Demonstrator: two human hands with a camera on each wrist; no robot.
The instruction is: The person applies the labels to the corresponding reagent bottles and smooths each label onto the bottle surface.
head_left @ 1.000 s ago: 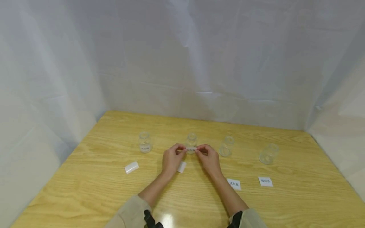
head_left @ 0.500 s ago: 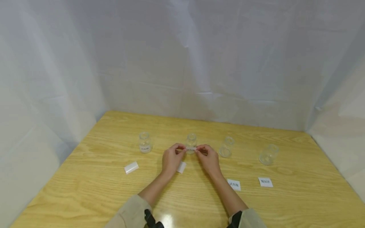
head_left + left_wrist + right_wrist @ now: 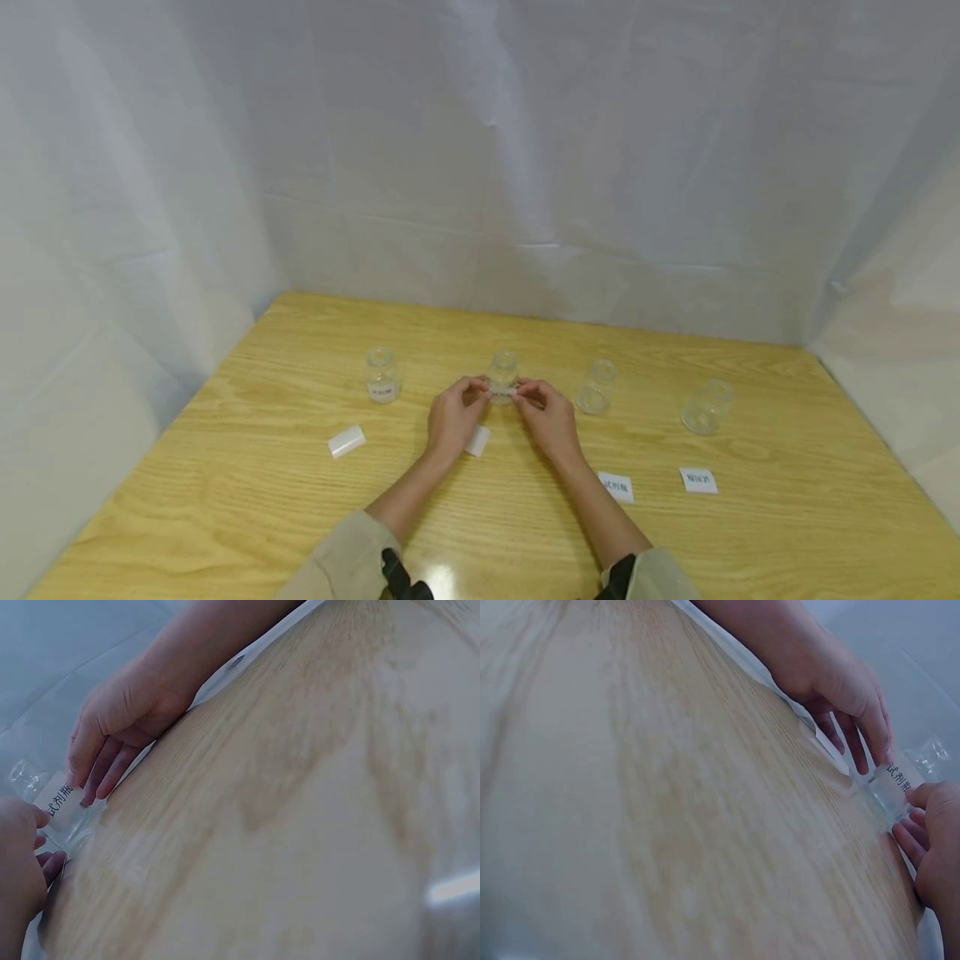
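Head view: your left hand (image 3: pixel 453 423) and right hand (image 3: pixel 551 423) meet at a clear glass jar (image 3: pixel 503 365) standing about midway along the wooden table's (image 3: pixel 225 517) far edge, set in from it. Across its front lies a white label (image 3: pixel 503 392); each hand's thumb and forefinger pinch one end. Toward the table's left edge stands a labelled jar (image 3: pixel 381 369); toward the right edge stand a plain jar (image 3: pixel 597 387) and, beyond it, an end jar (image 3: pixel 706 408). Closer to you than the row, a glossy slip (image 3: pixel 347 441) lies on the left-edge side, and a second slip (image 3: pixel 477 441) is partly hidden by your left hand. Toward the right edge lie two written pieces: an inner tag (image 3: pixel 617 486) just beside your right forearm and an outer tag (image 3: pixel 699 480). A white sheet (image 3: pixel 390 167) hangs beyond the far edge.

Left wrist view: your left hand enters at lower left, thumb against the label near its first character. Your right hand reaches down from above, a fingertip at the label's other end, remaining fingers slightly apart beneath.

Right wrist view: your right thumb laps the last character; your left hand's fingertip sits at the first, its lower fingers spread a little.
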